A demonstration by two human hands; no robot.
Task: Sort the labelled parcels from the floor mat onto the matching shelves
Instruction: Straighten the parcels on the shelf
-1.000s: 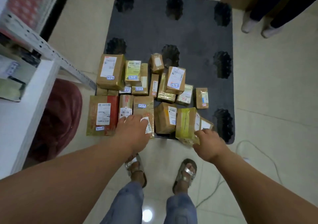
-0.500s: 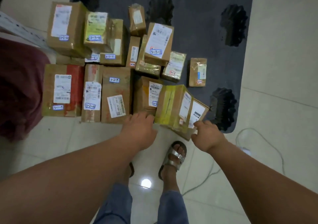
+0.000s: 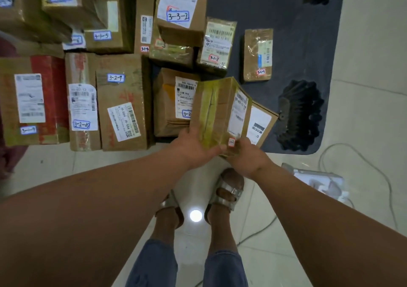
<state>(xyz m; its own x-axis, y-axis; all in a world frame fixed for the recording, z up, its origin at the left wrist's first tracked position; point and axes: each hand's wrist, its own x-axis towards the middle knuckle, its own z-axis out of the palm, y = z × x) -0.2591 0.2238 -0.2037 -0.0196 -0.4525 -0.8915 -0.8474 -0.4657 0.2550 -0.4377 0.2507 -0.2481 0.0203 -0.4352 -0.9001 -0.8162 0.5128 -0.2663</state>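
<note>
**Both hands on the yellow-taped parcel, near edge of the mat**

While I stand on the floor tiles at the mat's near edge, my left hand [image 3: 196, 148] has its grip on the left side of the yellow-taped parcel [image 3: 214, 112], thumb across the lower face. My right hand [image 3: 248, 156] has its grip on the parcel's lower right corner, fingers curled by the small red-edged sticker [image 3: 231, 142]; its number is too blurred to read. The parcel is tilted, and I can't tell whether it is clear of the pile. It overlaps the 3-2 parcel [image 3: 174, 101] on its left and the flat white-labelled box [image 3: 261, 121] on its right.

The other parcels lie on the dark mat [image 3: 286, 22] and spill onto the tiles to the left: 3-2-9 [image 3: 122, 101], 3-2-10 [image 3: 82, 101], 3-3-2 [image 3: 180, 4]. A white cable [image 3: 356, 154] runs over the tiles to my right.
</note>
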